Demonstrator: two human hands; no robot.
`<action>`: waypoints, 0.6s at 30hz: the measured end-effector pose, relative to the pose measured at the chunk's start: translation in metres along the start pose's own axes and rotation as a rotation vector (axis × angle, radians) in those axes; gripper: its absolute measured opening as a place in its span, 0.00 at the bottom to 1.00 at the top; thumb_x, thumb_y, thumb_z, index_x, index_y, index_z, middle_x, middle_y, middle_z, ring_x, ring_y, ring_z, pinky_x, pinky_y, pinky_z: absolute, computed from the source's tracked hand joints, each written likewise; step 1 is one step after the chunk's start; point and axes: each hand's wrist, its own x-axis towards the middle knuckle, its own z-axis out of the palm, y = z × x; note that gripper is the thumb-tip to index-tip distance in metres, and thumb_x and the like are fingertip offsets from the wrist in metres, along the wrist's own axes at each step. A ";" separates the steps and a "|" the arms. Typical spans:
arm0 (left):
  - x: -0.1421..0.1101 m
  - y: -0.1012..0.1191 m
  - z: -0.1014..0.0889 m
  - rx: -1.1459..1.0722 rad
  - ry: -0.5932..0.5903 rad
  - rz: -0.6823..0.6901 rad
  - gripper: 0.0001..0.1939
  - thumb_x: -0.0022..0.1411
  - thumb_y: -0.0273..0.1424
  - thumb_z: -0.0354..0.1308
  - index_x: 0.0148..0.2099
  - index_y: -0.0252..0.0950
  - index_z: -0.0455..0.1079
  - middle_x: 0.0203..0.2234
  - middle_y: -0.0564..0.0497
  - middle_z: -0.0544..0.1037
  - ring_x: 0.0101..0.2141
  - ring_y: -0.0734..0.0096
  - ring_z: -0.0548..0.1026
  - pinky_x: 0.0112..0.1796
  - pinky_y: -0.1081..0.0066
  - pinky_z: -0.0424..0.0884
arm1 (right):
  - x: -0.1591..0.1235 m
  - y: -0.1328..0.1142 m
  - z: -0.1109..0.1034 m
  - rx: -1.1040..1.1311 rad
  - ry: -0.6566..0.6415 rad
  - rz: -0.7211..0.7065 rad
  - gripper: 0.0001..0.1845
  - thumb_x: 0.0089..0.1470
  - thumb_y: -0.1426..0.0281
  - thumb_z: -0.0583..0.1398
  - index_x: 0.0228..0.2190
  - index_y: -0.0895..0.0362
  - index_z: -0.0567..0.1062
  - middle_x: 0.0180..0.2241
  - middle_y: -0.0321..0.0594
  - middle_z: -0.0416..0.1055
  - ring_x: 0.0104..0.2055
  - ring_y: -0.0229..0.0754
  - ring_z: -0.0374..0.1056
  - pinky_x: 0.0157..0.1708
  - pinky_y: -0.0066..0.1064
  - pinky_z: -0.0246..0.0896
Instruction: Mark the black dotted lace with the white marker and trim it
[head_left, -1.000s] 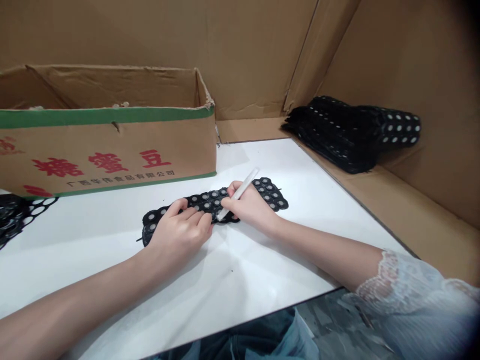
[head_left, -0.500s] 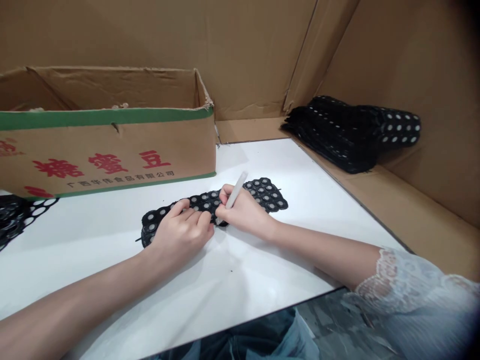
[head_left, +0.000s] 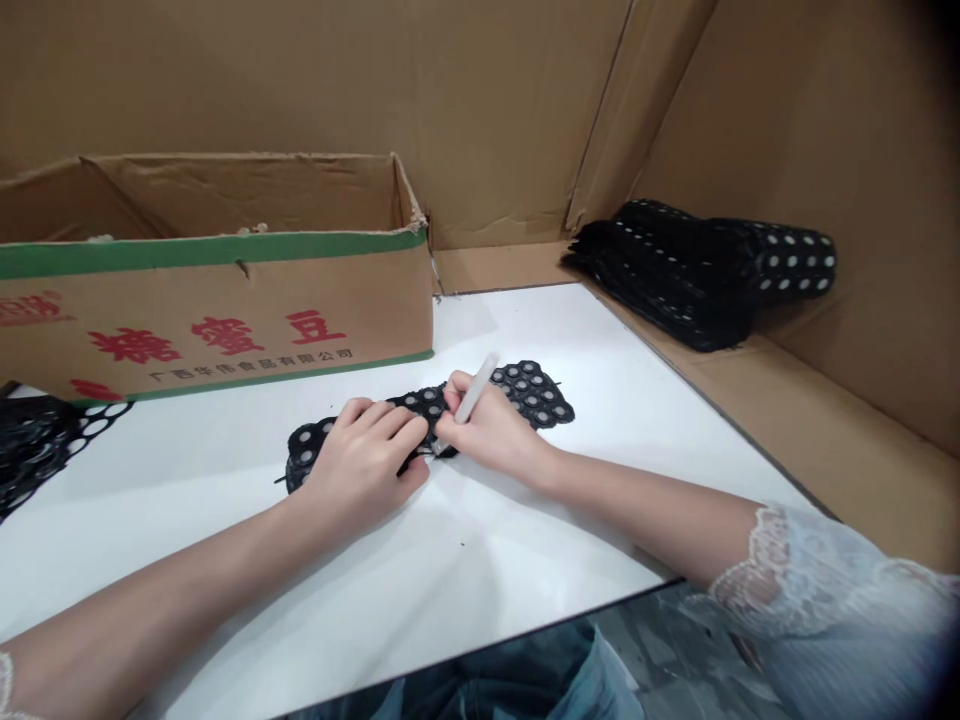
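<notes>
A black lace strip (head_left: 534, 394) studded with round grey discs lies across the white board (head_left: 465, 560). My left hand (head_left: 360, 468) presses down on its left half, fingers curled flat over the lace. My right hand (head_left: 484, 432) grips a thin white pen-like tool (head_left: 472, 395), slanted up to the right, with its tip on the strip's near edge beside my left fingertips. The strip's middle is hidden under both hands.
An open cardboard box (head_left: 217, 300) with a green band and red characters stands at the back left. A stack of black lace strips (head_left: 697, 268) lies on the cardboard ledge at the right. More black lace (head_left: 45, 440) sits at the left edge. Cardboard walls enclose the space.
The white tool has swung more upright and its tip has moved left along the strip. My left fingers slid further over the lace. The view dropped slightly.
</notes>
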 end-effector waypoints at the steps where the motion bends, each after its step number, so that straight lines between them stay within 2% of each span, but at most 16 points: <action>1: 0.001 -0.002 -0.001 -0.051 -0.041 -0.009 0.03 0.51 0.24 0.49 0.26 0.35 0.60 0.23 0.52 0.68 0.29 0.69 0.67 0.34 0.66 0.60 | 0.000 0.000 0.000 0.003 0.003 -0.012 0.06 0.37 0.74 0.51 0.20 0.56 0.55 0.17 0.28 0.52 0.21 0.31 0.48 0.22 0.25 0.44; 4: 0.000 -0.009 -0.002 -0.187 -0.129 -0.005 0.06 0.53 0.26 0.48 0.25 0.35 0.57 0.22 0.52 0.65 0.28 0.71 0.65 0.32 0.69 0.60 | -0.001 0.001 0.002 0.023 0.004 -0.019 0.06 0.37 0.74 0.51 0.20 0.56 0.54 0.18 0.28 0.51 0.21 0.31 0.48 0.22 0.25 0.44; 9: -0.004 -0.016 -0.002 -0.258 -0.158 0.001 0.08 0.57 0.33 0.50 0.29 0.35 0.58 0.27 0.50 0.68 0.30 0.70 0.65 0.35 0.67 0.61 | 0.004 0.005 -0.002 0.121 -0.037 -0.009 0.05 0.40 0.72 0.52 0.21 0.56 0.56 0.18 0.28 0.52 0.20 0.31 0.49 0.21 0.24 0.45; 12: -0.005 -0.017 -0.002 -0.274 -0.131 0.043 0.10 0.57 0.36 0.51 0.30 0.35 0.59 0.29 0.49 0.69 0.32 0.69 0.65 0.36 0.67 0.61 | 0.012 0.011 -0.011 0.184 0.075 0.023 0.07 0.45 0.66 0.53 0.25 0.55 0.57 0.17 0.27 0.52 0.19 0.31 0.51 0.21 0.24 0.47; 15: -0.004 -0.017 -0.003 -0.320 -0.092 0.092 0.07 0.59 0.32 0.49 0.30 0.35 0.61 0.29 0.50 0.70 0.33 0.70 0.66 0.37 0.68 0.61 | 0.021 0.019 -0.019 0.142 0.220 -0.003 0.11 0.48 0.61 0.52 0.26 0.55 0.57 0.17 0.27 0.52 0.19 0.31 0.51 0.23 0.24 0.48; 18: -0.003 -0.016 -0.005 -0.372 -0.108 0.044 0.08 0.60 0.29 0.47 0.28 0.35 0.61 0.29 0.50 0.70 0.33 0.71 0.67 0.38 0.68 0.62 | 0.027 0.026 -0.021 0.034 0.193 -0.023 0.13 0.48 0.59 0.53 0.24 0.56 0.59 0.18 0.29 0.57 0.21 0.32 0.54 0.25 0.25 0.49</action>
